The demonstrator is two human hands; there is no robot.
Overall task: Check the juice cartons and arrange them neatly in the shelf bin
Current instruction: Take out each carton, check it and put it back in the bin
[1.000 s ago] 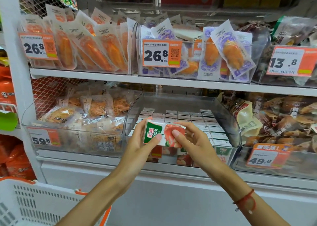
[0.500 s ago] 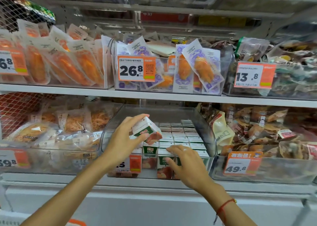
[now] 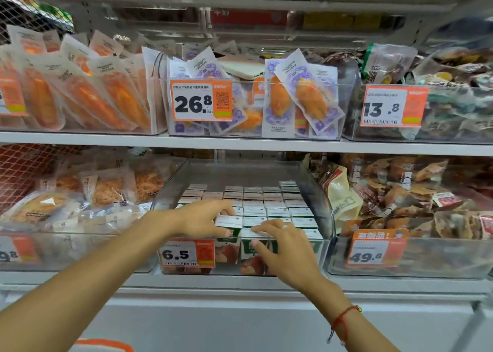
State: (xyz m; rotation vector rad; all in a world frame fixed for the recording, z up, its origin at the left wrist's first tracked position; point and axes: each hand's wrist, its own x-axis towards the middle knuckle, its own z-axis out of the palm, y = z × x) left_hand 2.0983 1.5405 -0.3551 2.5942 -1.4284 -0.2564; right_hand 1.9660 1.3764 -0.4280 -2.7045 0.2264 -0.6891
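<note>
A clear plastic shelf bin (image 3: 318, 191) on the lower shelf holds several small juice cartons (image 3: 272, 205) standing in rows, white tops up, green and red fronts showing through the bin's front wall. My left hand (image 3: 202, 219) reaches into the bin and grips one carton (image 3: 229, 222) in the front row, thumb at its front and fingers over its top. My right hand (image 3: 282, 247) lies over the front rim, fingertips on the top of the neighbouring front carton (image 3: 253, 233) and thumb against the bin's front wall.
A 6.5 price tag (image 3: 186, 254) hangs on the bin's front. Clear bins of packaged snacks stand to the left (image 3: 80, 205) and right (image 3: 413, 213). The upper shelf (image 3: 240, 142) carries more bins close overhead. An orange and white basket edge (image 3: 104, 345) shows at the bottom.
My left hand has lowered the lifted carton into the bin's front row. My right hand has shifted slightly on the front cartons. The camera has moved closer.
</note>
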